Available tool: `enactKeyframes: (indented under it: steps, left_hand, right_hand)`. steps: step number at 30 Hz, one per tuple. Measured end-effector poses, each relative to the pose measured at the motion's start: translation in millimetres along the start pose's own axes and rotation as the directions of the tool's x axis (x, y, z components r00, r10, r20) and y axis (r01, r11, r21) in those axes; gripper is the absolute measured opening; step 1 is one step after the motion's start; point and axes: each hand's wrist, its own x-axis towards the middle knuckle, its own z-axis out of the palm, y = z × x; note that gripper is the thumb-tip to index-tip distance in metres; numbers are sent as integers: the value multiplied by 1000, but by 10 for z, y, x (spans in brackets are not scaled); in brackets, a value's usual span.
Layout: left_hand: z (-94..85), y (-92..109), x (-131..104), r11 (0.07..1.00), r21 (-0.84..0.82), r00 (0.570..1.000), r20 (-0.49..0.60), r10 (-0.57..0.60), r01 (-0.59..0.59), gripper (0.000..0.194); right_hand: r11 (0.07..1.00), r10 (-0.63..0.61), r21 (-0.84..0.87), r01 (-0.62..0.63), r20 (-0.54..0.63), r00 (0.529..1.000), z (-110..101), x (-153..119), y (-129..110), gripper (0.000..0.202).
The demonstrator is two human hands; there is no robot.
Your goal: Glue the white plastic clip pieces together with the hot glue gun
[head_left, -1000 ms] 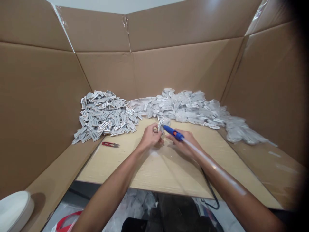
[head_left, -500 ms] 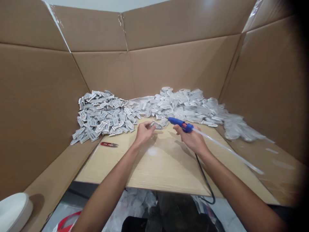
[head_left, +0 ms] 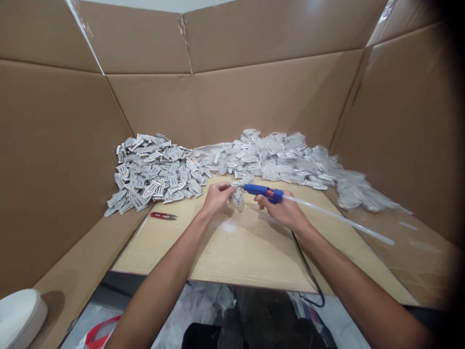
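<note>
Between the thumb and fingers of my left hand (head_left: 218,198) is a small grey-and-white flat piece (head_left: 237,197), pinched above the table. My right hand (head_left: 283,209) is wrapped round a blue hot glue gun (head_left: 262,192), its nozzle pointing left and meeting or nearly meeting the piece; contact is hard to tell. A long clear glue stick (head_left: 341,221) sticks out of the gun's rear, and a black cord (head_left: 308,271) hangs below. Behind my hands lies a pile of similar grey pieces (head_left: 160,169) on the left, with plastic-wrapped ones (head_left: 279,157) heaped on the right.
Red-handled thread snips (head_left: 163,216) lie on the wooden table (head_left: 225,261), left of my left hand. Tall cardboard walls (head_left: 261,92) enclose the back and sides. A white round container (head_left: 22,315) stands at the lower left.
The glue gun has moved left and slightly down, bringing its nozzle to the piece. My left hand has turned the piece so that it hangs downward.
</note>
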Motion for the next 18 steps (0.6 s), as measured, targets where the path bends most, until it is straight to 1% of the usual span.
enactKeyframes:
  steps: [3, 7, 13, 18]
  left_hand:
    - [13, 27, -9, 1000, -7, 1000, 26, 3, -3, 12]
    - [26, 51, -16, 1000, -20, 998, 56, 8, -7, 11]
    - [29, 25, -5, 1000, -23, 998, 62, 9, -8, 12]
    - [20, -6, -2, 999, -13, 997, 65, 32, -31, 13]
  right_hand:
    - [1000, -6, 1, 6, 10, 1000, 2, -2, -5, 47]
    - [999, -20, -44, 21, 3, 1000, 1, 3, -9, 46]
    - [999, -13, -36, 12, -12, 1000, 23, 10, 11, 46]
    - [1000, 3, -23, -3, -9, 1000, 46, 18, 18, 46]
